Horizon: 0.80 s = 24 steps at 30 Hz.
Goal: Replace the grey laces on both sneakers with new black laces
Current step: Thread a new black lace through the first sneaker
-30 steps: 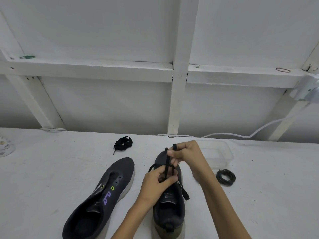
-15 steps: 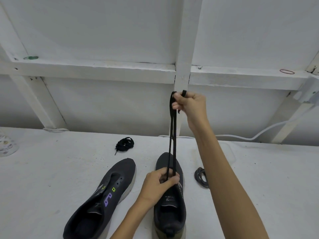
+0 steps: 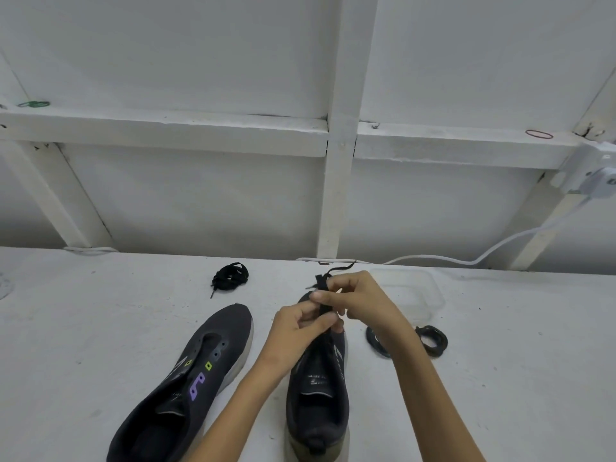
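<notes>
After hauling it high, back down at the sneaker [image 3: 316,391], pinching the lace [image 3: 324,303] in left grip [image 3: 295,331] and right grip [image 3: 361,303] (ends likely evened), ready for threading.

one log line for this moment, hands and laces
phase: lacing sneaker under hands | left hand: pinches black lace | right hand: pinches same lace | other sneaker: unlaced | spare lace: bundled on table
</notes>
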Each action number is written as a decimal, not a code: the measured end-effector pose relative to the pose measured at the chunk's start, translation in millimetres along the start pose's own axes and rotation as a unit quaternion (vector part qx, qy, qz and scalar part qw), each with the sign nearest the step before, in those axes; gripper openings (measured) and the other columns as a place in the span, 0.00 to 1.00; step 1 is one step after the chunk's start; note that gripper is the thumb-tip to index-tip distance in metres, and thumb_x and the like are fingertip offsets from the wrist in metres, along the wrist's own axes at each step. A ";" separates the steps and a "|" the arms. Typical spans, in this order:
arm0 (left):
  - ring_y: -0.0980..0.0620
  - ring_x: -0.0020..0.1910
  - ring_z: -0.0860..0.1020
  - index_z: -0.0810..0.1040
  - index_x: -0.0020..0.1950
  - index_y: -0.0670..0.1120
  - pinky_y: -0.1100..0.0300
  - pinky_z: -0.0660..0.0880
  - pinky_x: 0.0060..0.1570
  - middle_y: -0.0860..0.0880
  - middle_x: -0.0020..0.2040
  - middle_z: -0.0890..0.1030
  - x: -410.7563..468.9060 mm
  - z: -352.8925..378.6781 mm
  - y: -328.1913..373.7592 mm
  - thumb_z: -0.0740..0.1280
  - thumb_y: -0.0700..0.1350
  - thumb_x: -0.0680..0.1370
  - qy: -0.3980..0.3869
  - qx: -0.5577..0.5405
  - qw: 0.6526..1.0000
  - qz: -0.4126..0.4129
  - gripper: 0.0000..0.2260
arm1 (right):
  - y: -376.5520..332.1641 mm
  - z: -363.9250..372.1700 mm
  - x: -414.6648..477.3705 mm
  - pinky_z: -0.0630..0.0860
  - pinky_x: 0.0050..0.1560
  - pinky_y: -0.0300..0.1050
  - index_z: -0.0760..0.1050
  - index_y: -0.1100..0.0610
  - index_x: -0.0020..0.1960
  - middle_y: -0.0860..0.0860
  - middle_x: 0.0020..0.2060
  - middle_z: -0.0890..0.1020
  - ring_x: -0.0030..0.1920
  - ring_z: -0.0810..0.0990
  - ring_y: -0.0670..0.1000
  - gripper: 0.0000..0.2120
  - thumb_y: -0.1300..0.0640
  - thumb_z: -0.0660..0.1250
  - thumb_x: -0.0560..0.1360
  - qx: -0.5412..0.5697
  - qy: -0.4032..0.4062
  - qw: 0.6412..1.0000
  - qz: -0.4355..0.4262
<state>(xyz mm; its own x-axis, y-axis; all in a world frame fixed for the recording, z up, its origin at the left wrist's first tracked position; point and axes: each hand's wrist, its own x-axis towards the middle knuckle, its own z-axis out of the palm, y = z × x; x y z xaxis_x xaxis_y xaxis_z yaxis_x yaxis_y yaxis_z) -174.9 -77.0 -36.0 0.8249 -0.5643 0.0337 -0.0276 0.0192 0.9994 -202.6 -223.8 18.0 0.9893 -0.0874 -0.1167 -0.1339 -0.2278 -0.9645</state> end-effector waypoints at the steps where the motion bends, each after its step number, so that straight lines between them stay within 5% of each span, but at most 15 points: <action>1: 0.50 0.50 0.84 0.82 0.56 0.46 0.57 0.77 0.58 0.47 0.47 0.86 -1.5 0.1 -2.4 0.71 0.39 0.76 -0.003 -0.004 1.000 -0.005 0.10 | 0.0 2.3 -0.2 0.63 0.26 0.31 0.72 0.76 0.40 0.58 0.27 0.69 0.27 0.66 0.51 0.19 0.60 0.74 0.73 0.006 0.018 1.000 -0.009; 4: 0.51 0.48 0.84 0.78 0.60 0.53 0.61 0.78 0.55 0.47 0.46 0.86 -7.3 0.1 -14.9 0.74 0.38 0.73 -0.010 0.032 0.999 0.001 0.19 | 2.8 5.6 2.6 0.61 0.29 0.34 0.69 0.75 0.35 0.58 0.29 0.66 0.30 0.62 0.49 0.21 0.60 0.75 0.71 -0.012 0.070 0.997 -0.036; 8: 0.54 0.44 0.83 0.80 0.54 0.47 0.64 0.76 0.50 0.50 0.42 0.85 -15.5 4.3 -22.7 0.73 0.37 0.73 0.003 0.053 0.999 -0.004 0.11 | 2.4 6.8 3.7 0.62 0.32 0.40 0.69 0.66 0.27 0.52 0.24 0.66 0.29 0.63 0.49 0.20 0.62 0.77 0.68 -0.040 0.128 0.989 -0.059; 14: 0.54 0.44 0.83 0.74 0.54 0.48 0.60 0.77 0.52 0.50 0.44 0.85 -13.8 2.7 -20.0 0.75 0.42 0.73 0.018 0.074 0.997 -0.020 0.14 | -9.9 5.6 1.5 0.70 0.29 0.38 0.75 0.76 0.37 0.61 0.27 0.73 0.22 0.71 0.48 0.13 0.66 0.74 0.70 0.040 0.103 0.992 -0.059; 18: 0.52 0.47 0.83 0.72 0.54 0.45 0.59 0.77 0.53 0.48 0.46 0.86 -15.3 4.5 -18.1 0.74 0.38 0.73 0.017 0.031 0.999 -0.013 0.15 | -5.8 5.4 2.0 0.73 0.34 0.47 0.79 0.70 0.40 0.63 0.30 0.79 0.28 0.76 0.53 0.10 0.62 0.74 0.72 0.016 0.110 0.993 -0.046; 21: 0.51 0.53 0.83 0.74 0.56 0.44 0.58 0.77 0.57 0.49 0.50 0.85 -16.4 8.5 -10.5 0.73 0.37 0.74 0.028 -0.026 0.999 0.004 0.14 | -5.2 8.5 -0.5 0.75 0.32 0.44 0.80 0.64 0.44 0.64 0.37 0.81 0.30 0.77 0.53 0.03 0.68 0.71 0.70 -0.009 0.123 0.992 -0.041; 24: 0.53 0.50 0.82 0.79 0.53 0.46 0.62 0.77 0.52 0.51 0.48 0.84 -16.0 8.3 1.2 0.71 0.38 0.75 0.034 -0.037 0.999 0.017 0.08 | 1.5 10.5 -5.8 0.75 0.31 0.44 0.79 0.59 0.49 0.59 0.40 0.81 0.28 0.76 0.50 0.14 0.73 0.65 0.67 -0.024 0.159 0.986 -0.040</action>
<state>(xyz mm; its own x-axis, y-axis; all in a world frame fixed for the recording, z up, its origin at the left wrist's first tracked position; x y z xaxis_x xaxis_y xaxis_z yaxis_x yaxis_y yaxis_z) -192.8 -74.8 -35.3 0.8612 -0.5043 0.0641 -0.0155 0.0999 0.9949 -207.9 -213.4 14.8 0.9297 -0.3654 0.0473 -0.0661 -0.2917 -0.9542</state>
